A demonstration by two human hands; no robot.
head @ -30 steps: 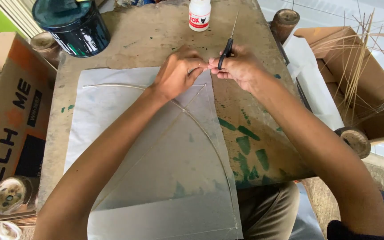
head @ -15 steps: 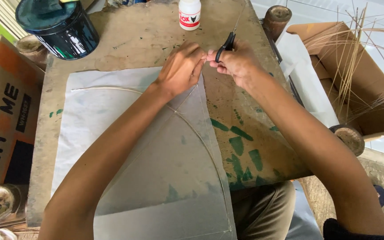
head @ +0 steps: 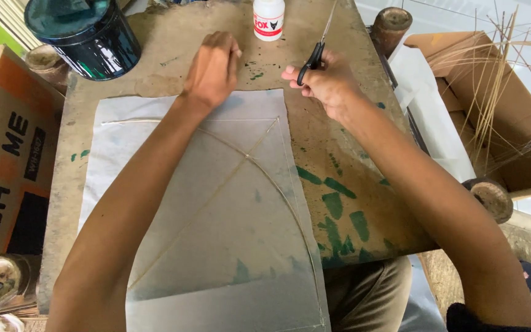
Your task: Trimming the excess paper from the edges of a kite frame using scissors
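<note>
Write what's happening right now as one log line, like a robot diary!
left hand: flat on table above paper sheet | right hand: holds scissors | thin sticks: on sheet

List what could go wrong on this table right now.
1. The right hand holds scissors with the blades pointing up beside the white bottle; a careless swing might knock it over.
2. The left hand rests past the top edge of the thin paper sheet, not on it, so the sheet and its thin stick frame could shift.

Single head view, steeply down, close over worktable (head: 364, 203)
</note>
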